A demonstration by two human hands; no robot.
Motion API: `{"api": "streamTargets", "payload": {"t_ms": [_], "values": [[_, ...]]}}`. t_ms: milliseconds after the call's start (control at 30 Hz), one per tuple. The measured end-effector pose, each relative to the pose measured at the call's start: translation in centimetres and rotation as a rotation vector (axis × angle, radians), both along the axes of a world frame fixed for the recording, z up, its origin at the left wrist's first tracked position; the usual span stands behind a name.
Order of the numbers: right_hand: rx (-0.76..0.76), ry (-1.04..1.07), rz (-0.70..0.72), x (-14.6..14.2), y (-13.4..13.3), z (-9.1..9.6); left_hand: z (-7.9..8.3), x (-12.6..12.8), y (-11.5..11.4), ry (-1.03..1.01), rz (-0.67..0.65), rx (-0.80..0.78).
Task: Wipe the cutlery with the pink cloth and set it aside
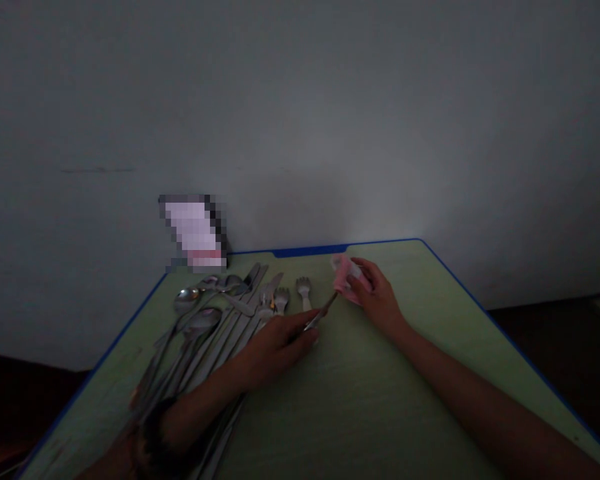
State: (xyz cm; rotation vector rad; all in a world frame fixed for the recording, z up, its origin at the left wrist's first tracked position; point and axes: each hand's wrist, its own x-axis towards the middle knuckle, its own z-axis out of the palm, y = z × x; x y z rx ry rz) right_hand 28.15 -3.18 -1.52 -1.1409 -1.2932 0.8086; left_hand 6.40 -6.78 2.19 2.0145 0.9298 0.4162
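Observation:
My left hand (283, 345) is closed on a slim metal piece of cutlery (326, 311), holding it above the table at a slant. Its far end runs into a pink and white cloth (344, 279), so I cannot tell which kind it is. My right hand (379, 295) pinches the cloth around that end. Left of my hands lies a spread of metal cutlery. A spoon (205, 319) and several long handles are among it, partly behind my left forearm. Two short forks, one fork (281, 298) and another fork (304, 288), lie just beyond my left hand.
The pale green table (380, 407) has a blue rim and stands against a grey wall (300, 120). A pixelated, phone-like device (194, 233) leans at the back left corner. A dark band circles my left wrist. The light is dim.

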Motion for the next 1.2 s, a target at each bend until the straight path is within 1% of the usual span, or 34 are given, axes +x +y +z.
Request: {"api": "streamTargets", "payload": {"t_ms": [67,133,167,267,300,367,433,467,533,600,633,700,833,1000,1100,1200], "values": [[0.010,-0.023,0.002,0.1,0.0,0.1,-0.1,-0.1,0.1,-0.006,0.009,-0.039],[0.020,-0.040,0.017,0.2,0.0,0.0,0.1,-0.5,0.5,-0.015,0.039,-0.093],[0.023,-0.050,0.014,0.2,0.1,-0.1,0.5,-1.0,0.8,-0.020,0.059,-0.123],[0.036,-0.040,-0.047,0.5,0.3,-0.4,2.3,-2.8,2.0,-0.035,0.145,-0.108],[0.038,-0.023,-0.071,0.6,0.3,-0.5,3.1,-3.4,2.5,-0.038,0.171,-0.072],[0.036,0.000,-0.096,0.7,0.4,-0.6,4.2,-4.7,3.3,0.010,0.239,0.048],[0.023,-0.009,-0.085,0.8,0.5,-0.6,4.5,-5.4,3.9,0.132,0.273,0.178],[0.017,-0.022,-0.072,0.8,0.5,-0.7,4.3,-5.6,4.1,0.230,0.260,0.257],[0.016,-0.048,-0.046,0.8,0.5,-0.7,3.5,-5.7,4.2,0.455,0.316,0.440],[0.021,-0.067,-0.034,0.8,0.5,-0.8,2.4,-5.3,4.1,0.704,0.321,0.546],[0.020,-0.075,-0.032,0.8,0.5,-0.8,2.0,-5.1,3.9,0.792,0.297,0.578],[0.015,-0.089,-0.026,0.8,0.4,-0.8,1.4,-4.5,3.5,0.897,0.260,0.638],[0.024,-0.104,-0.010,0.6,0.2,-0.4,1.1,-3.5,2.7,0.931,0.224,0.714],[0.026,-0.079,-0.007,0.4,0.1,-0.1,0.3,-3.2,2.4,0.915,0.189,0.768],[0.021,-0.069,-0.009,0.4,0.2,-0.2,0.5,-2.9,2.3,0.918,0.198,0.806],[-0.022,0.022,-0.011,0.4,0.3,-0.3,1.0,-1.8,1.6,0.864,0.216,0.867]]}}
